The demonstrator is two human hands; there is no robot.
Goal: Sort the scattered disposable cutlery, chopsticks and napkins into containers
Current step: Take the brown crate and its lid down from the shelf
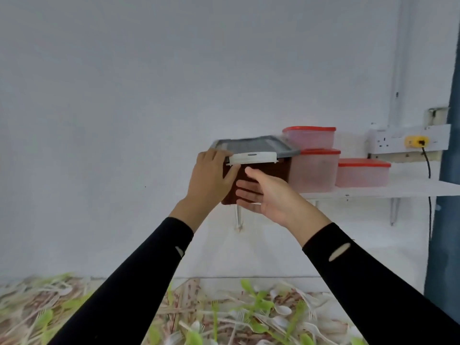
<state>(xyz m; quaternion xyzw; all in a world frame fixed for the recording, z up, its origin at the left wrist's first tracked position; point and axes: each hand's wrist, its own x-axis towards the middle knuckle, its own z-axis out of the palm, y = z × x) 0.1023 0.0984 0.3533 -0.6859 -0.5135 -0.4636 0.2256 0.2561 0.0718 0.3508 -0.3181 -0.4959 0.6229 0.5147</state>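
Note:
A brown container [273, 170] with a grey lid [256, 144] and a white clasp [252, 158] sticks out past the left end of a white wall shelf [398, 188]. My left hand [211, 178] grips its left front corner, fingers wrapped round the edge under the lid. My right hand [271, 195] is flat against the container's front and underside, palm up, fingers straight. Far below lies a pile of scattered cutlery [236, 317]: green and white plastic forks and spoons mixed with chopsticks.
Three translucent tubs with red lids sit on the shelf to the right: two stacked [313, 158] against the brown container, one lower [363, 173]. A socket strip with a yellow plug [418, 141] and a hanging cable are on the wall, beside a blue curtain edge [448, 220].

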